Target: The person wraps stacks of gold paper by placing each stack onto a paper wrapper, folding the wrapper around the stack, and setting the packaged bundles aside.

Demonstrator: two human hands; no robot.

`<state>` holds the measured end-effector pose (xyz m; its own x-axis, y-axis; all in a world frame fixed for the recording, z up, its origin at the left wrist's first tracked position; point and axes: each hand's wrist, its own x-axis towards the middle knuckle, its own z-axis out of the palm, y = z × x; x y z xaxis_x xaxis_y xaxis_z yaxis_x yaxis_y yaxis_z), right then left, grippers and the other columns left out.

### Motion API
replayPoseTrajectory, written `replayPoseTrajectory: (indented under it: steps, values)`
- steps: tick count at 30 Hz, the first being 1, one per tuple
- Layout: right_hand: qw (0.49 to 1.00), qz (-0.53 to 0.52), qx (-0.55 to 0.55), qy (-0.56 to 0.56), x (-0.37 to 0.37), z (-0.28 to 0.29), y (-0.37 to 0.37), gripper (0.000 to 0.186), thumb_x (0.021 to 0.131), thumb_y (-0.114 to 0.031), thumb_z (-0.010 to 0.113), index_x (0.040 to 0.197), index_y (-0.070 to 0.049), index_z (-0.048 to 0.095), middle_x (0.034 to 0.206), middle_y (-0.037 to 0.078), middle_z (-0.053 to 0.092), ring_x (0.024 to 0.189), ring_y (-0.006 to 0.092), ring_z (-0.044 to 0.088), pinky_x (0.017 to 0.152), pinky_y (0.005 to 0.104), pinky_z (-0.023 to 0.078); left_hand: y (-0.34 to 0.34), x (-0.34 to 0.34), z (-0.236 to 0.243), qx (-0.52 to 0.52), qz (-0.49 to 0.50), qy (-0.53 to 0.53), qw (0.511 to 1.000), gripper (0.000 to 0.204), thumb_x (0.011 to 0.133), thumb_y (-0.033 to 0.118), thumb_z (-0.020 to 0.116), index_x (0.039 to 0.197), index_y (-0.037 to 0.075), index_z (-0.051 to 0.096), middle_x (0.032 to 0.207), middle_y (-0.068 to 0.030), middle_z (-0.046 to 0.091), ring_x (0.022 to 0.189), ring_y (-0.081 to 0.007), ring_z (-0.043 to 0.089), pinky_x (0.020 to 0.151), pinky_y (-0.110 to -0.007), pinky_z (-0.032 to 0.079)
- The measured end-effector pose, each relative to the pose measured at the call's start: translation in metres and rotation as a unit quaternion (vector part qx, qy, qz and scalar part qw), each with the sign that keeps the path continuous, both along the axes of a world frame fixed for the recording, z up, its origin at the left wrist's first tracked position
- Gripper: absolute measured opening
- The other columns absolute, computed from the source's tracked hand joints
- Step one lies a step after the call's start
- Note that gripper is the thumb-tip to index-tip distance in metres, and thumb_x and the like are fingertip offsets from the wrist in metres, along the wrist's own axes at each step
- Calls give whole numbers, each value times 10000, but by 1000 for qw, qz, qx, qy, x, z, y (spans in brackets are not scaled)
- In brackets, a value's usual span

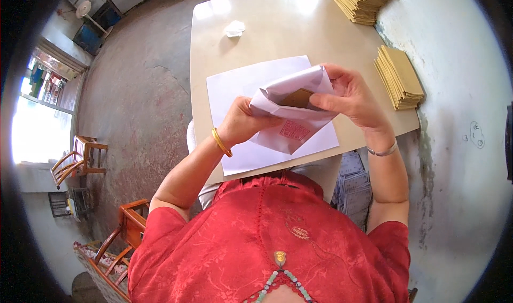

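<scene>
Between both hands, above the table, I hold a folded white paper packet [272, 137] bearing a red square print. Its upper end gapes, and a brown piece [297, 98], which looks like a stack of brown paper, shows inside. My left hand [239, 122] grips the packet's left side, thumb on the near face. On the opposite side, my right hand [355, 97] is closed round the rim, its thumb pressing at the opening by the brown piece. Beneath them lie flat white paper sheets [230, 94] on the beige table [288, 30].
Two stacks of brown paper, one far [363, 1] and one nearer [399, 78], stand along the table's right side by the wall. A crumpled white paper [235, 29] lies toward the far left. Wooden chairs [83, 156] stand on the floor at left. Bundles [352, 185] sit below the table's right edge.
</scene>
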<state>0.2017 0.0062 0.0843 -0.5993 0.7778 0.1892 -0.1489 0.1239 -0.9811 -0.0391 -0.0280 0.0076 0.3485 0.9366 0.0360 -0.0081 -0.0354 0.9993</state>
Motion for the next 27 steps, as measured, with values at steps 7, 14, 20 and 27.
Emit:
replayPoseTrajectory:
  steps: [7, 14, 20, 27]
  values:
    - [992, -33, 107, -61, -4, 1, -1, 310, 770, 93, 641, 1047, -34, 702, 904, 3, 598, 903, 114, 568, 799, 259, 473, -3, -3, 10, -70, -47, 12, 996, 242, 751, 15, 767, 985, 22, 706, 927, -15, 701, 840, -100, 634, 779, -281, 537]
    - [945, -1, 264, -192, 2, 29, -7, 339, 730, 86, 612, 1009, -60, 736, 918, 52, 584, 872, 166, 553, 779, 271, 451, -5, -1, 16, -123, -58, -33, 990, 239, 727, -20, 741, 962, 25, 733, 902, -26, 712, 824, -90, 630, 783, -264, 520]
    - [954, 105, 228, -163, 11, 34, 11, 202, 857, -132, 656, 1032, -52, 719, 1005, 84, 606, 962, 190, 553, 863, 303, 433, -2, -2, 20, -108, -80, 0, 991, 235, 719, -16, 740, 952, 7, 728, 878, -19, 707, 805, -90, 622, 773, -261, 516]
    - [967, 60, 160, -191, -5, 16, 13, 143, 853, -145, 700, 827, -6, 677, 862, 48, 646, 796, 105, 581, 743, 266, 473, 0, -2, 18, -87, -105, 51, 989, 179, 725, -2, 738, 904, 2, 728, 819, 0, 703, 743, -67, 597, 716, -254, 506]
